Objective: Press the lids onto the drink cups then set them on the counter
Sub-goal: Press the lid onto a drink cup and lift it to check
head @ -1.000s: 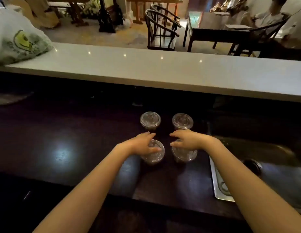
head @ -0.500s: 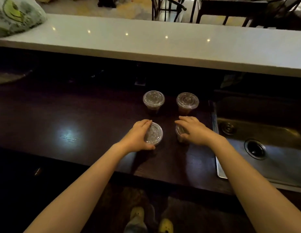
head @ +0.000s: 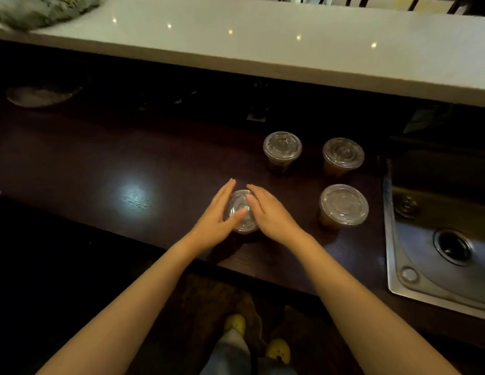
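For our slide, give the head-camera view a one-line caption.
Both hands, left and right, cup the lidded drink cup on the dark counter; three other lidded cups stand beside the sink.

Four lidded cups [head: 343, 206] stand on the worktop [head: 100, 163], left of the sink [head: 439, 239]; both hands [head: 268, 215] flank the near-left cup [head: 240, 212].

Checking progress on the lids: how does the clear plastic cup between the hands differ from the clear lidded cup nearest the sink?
The clear plastic cup between the hands is flanked by the left hand and right hand; the clear lidded cup nearest the sink stands untouched. The first is partly hidden, the second shows brown drink. Both stand upright with clear lids on the dark wooden worktop.
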The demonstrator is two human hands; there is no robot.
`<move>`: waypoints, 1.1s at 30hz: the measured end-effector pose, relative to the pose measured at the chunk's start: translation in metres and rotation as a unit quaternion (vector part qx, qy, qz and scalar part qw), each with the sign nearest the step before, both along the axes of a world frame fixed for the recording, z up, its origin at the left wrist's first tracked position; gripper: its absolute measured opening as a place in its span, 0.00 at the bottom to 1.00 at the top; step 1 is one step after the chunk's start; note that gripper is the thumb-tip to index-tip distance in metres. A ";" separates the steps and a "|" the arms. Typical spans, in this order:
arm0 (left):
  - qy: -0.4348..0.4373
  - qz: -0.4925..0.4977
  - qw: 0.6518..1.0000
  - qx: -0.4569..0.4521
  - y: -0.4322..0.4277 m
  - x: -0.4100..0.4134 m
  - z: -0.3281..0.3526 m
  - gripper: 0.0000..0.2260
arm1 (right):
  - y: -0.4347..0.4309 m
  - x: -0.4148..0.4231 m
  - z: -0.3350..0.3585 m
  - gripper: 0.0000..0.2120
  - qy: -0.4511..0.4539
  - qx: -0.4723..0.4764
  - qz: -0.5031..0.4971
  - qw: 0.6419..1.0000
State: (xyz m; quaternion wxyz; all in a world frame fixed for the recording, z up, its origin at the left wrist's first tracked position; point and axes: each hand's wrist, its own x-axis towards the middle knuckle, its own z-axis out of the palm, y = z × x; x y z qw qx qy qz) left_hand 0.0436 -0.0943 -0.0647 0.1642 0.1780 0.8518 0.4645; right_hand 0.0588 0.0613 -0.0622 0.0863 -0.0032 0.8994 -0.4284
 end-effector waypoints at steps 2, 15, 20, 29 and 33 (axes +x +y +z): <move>0.003 0.103 0.994 0.043 0.012 0.010 -0.010 0.23 | -0.010 -0.001 -0.009 0.18 0.023 -0.074 -0.076 0.994; 0.078 0.205 0.966 0.139 0.029 0.013 -0.033 0.16 | -0.022 -0.002 -0.033 0.13 0.073 -0.237 -0.185 0.951; 0.011 0.097 0.983 0.155 0.020 -0.011 -0.032 0.19 | -0.027 0.014 -0.029 0.16 0.075 -0.216 -0.237 0.944; 0.090 -0.046 0.995 -0.021 0.022 -0.073 -0.013 0.19 | -0.043 0.061 -0.028 0.25 0.063 -0.143 -0.299 0.941; 0.120 0.120 0.985 0.010 0.022 -0.050 -0.008 0.16 | -0.016 0.027 -0.022 0.20 0.045 -0.153 -0.311 0.937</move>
